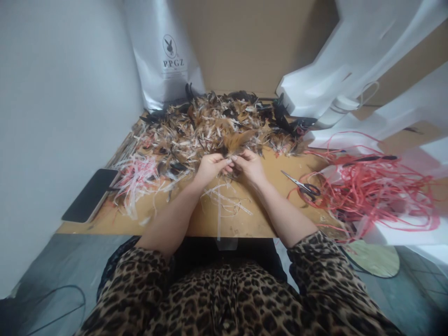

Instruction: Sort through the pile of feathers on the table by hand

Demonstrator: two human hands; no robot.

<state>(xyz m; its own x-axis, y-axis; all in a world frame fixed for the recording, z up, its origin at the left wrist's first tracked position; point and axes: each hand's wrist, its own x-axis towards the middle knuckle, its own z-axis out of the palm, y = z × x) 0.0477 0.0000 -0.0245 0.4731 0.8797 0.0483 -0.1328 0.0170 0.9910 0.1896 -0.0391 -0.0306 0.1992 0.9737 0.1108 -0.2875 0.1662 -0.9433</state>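
Observation:
Both my hands meet over the middle of the wooden table, pinching the base of a small bunch of brown feathers [237,142] that fans out upward. My left hand [212,169] has its thumb and fingers closed at the quill ends. From the other side my right hand [250,167] grips the same base, its thumb almost touching the left one. The exact spot between the fingertips is hidden. Just beyond the hands lies a large heap of brown, white and black feathers [206,121]. Thin white strips [224,198] are strewn on the table below my wrists.
Scissors [303,184] rest right of my hands, beside a big tangle of red strips [374,191]. Pink and white strips [138,177] and a phone [90,195] lie at the left. A white printed bag [168,79] stands behind the heap. The table's front edge [245,231] is close to me.

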